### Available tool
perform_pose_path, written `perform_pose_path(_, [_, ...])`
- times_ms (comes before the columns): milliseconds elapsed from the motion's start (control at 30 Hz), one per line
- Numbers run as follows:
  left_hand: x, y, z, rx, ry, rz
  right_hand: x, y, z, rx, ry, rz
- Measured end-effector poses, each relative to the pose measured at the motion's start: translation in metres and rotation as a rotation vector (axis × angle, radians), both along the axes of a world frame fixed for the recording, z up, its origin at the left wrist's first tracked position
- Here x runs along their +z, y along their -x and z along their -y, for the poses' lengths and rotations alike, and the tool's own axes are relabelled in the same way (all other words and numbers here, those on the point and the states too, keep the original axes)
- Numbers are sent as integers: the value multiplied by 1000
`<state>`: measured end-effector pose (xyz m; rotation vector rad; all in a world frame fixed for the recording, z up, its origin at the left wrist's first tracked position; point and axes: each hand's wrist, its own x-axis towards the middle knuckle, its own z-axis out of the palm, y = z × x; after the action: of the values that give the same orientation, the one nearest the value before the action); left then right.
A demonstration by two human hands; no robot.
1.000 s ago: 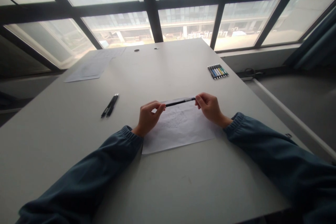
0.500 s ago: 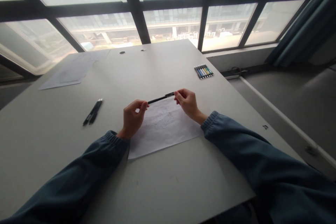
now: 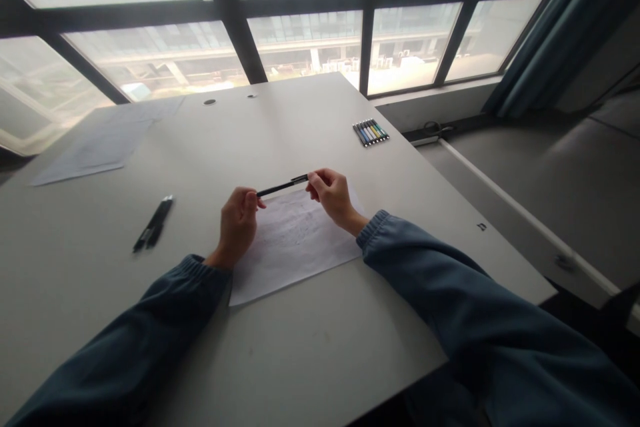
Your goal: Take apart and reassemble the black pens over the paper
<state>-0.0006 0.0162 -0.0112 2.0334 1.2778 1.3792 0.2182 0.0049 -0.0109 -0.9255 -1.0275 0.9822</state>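
A slim black pen (image 3: 281,187) with a clip is held up nearly level between my two hands. My left hand (image 3: 239,217) pinches its left end between thumb and fingers. At the clip end, my right hand (image 3: 331,196) has its fingers closed on the pen. Below them a white sheet of paper (image 3: 290,260) with a faint sketch lies on the table, partly covered by both hands.
Two black pens (image 3: 153,224) lie side by side at the left. A row of several coloured leads or pens (image 3: 371,133) sits near the right edge of the white table (image 3: 320,340). More sheets (image 3: 95,147) lie at the far left, before the windows.
The view has turned slightly to the right, so everything appears shifted left. Both hands keep hold of the pen in much the same position above the paper.
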Motion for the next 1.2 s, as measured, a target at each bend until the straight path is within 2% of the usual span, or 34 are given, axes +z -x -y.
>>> perform_pose_path(233, [2, 0, -2, 31, -18, -10, 1, 11, 4, -45, 54, -8])
perform_pose_path(467, [-1, 2, -1, 48, 61, 63, -1, 19, 5, -41, 39, -92])
perform_pose_path(600, [-3, 2, -3, 84, 81, 69, -3, 25, 5, -72, 62, -43])
perform_pose_path(733, [-3, 1, -4, 33, 42, 41, -4, 31, 8, -101, 73, -30])
perform_pose_path(867, [3, -3, 2, 64, 51, -24, -3, 36, 15, -128, 20, -69])
perform_pose_path(1000, [7, -6, 7, 33, 84, 27, 1, 38, 20, -132, -45, -99])
perform_pose_path(1200, [5, -1, 6, -15, 91, -50, 2, 30, 19, -105, 5, -160])
